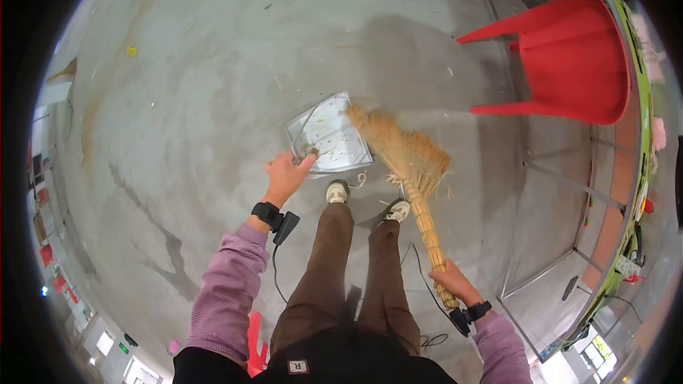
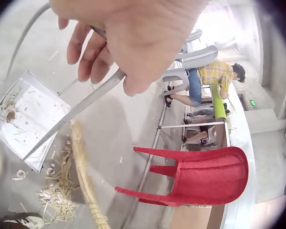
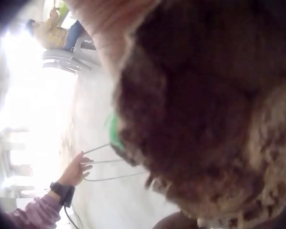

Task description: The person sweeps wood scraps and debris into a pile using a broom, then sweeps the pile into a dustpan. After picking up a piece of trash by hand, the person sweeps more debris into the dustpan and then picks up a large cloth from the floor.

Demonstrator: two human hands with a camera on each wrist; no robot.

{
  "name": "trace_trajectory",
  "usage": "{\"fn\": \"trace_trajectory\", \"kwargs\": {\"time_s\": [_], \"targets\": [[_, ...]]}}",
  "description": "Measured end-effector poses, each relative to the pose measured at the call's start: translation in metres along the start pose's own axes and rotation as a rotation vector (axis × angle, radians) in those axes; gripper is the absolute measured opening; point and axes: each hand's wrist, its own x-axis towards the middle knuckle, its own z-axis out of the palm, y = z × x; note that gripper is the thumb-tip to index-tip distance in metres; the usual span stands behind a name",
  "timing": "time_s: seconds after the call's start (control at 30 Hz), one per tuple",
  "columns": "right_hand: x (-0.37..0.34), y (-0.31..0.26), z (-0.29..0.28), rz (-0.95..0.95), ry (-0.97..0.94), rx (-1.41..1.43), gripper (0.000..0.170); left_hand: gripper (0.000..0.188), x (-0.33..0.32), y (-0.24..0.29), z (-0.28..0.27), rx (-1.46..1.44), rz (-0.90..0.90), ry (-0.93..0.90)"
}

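My left hand (image 1: 286, 176) holds the grey handle (image 2: 78, 112) of a shiny metal dustpan (image 1: 340, 109), fingers curled about it. The dustpan rests on the floor ahead of my feet, with bits of litter scattered in it. At lower right, my right hand (image 1: 457, 283) grips the bound end of a straw broom (image 1: 427, 231). Its bristles (image 1: 398, 144) fan out over the floor, their tip right at the dustpan's right edge. The broom's butt end (image 3: 195, 109) fills much of the right wrist view and hides most of that hand.
A red plastic chair (image 1: 569, 57) lies to the right, beside a metal-framed table with a green edge (image 1: 644, 121). Pale straw scraps (image 2: 59, 193) are strewn near my shoes (image 1: 337, 192). A person in a yellow plaid shirt (image 2: 214, 76) sits further off on a grey chair (image 2: 200, 56).
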Motion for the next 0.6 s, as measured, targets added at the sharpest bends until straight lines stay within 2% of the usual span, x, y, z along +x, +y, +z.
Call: {"fn": "trace_trajectory", "kwargs": {"time_s": [0.03,0.1,0.13,0.23,0.37,0.47,0.6], "targets": [[-0.014,0.001,0.003,0.025,0.008,0.086,0.028,0.042,0.0,-0.002,0.001,0.013,0.014,-0.002],[-0.038,0.015,0.011,0.075,0.021,0.258,0.029,0.044,-0.005,0.013,-0.018,-0.16,-0.049,-0.073],[-0.051,0.018,0.017,0.12,0.027,0.311,0.024,0.045,-0.008,0.02,-0.025,-0.244,-0.081,-0.111],[-0.077,0.038,0.038,0.109,0.052,0.491,0.021,0.047,-0.005,0.011,-0.023,-0.268,-0.148,-0.252],[-0.094,0.047,0.052,0.064,0.163,0.723,0.019,0.047,-0.016,0.018,-0.031,-0.246,-0.067,-0.26],[-0.069,0.06,0.039,-0.012,0.249,0.699,0.018,0.046,-0.019,0.001,-0.022,-0.245,-0.097,-0.237],[-0.001,0.041,0.004,-0.112,0.355,0.735,0.019,0.047,-0.018,-0.018,-0.018,-0.22,-0.107,-0.194]]}}
